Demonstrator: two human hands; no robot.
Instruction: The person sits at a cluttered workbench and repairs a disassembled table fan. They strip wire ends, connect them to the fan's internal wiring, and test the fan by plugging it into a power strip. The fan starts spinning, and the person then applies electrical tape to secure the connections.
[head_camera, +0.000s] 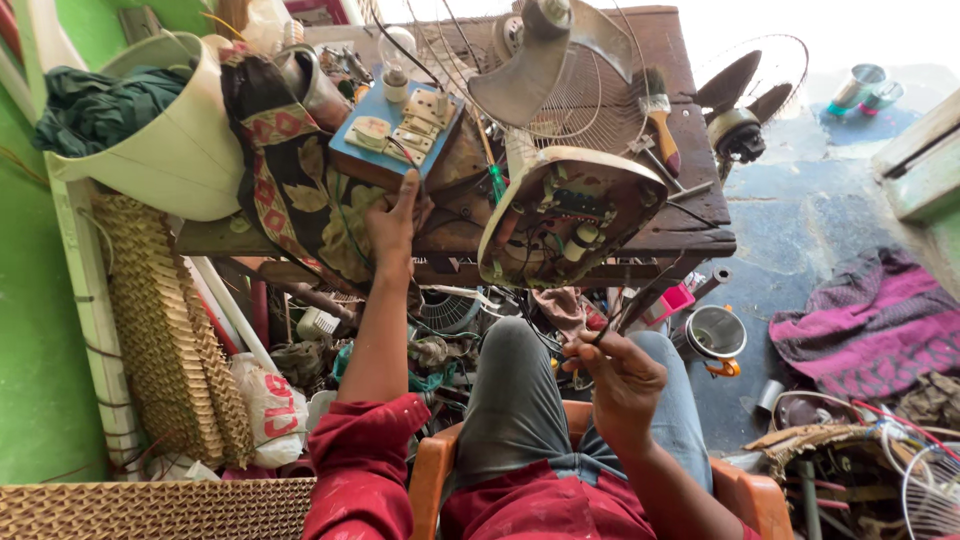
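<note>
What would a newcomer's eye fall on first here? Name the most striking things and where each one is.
The opened fan base, wiring exposed, lies on the wooden table at centre. Left of it, the left hand reaches up to a blue switchboard carrying a bulb. Lower down, the right hand pinches thin wires over the lap.

White tub (185, 150) stuffed with green cloth (95, 105) on bench's left end, patterned cloth (290, 180) draped beside it; brush (655, 115) near the right edge, second fan (745, 100) on the floor behind. Woven mats (160, 340) leaning against green wall (35, 350), white sack (272, 405) at their foot. Steel pot (715, 335) and pink cloth (870, 325) on grey floor at right, two cups (865, 90) further back.
</note>
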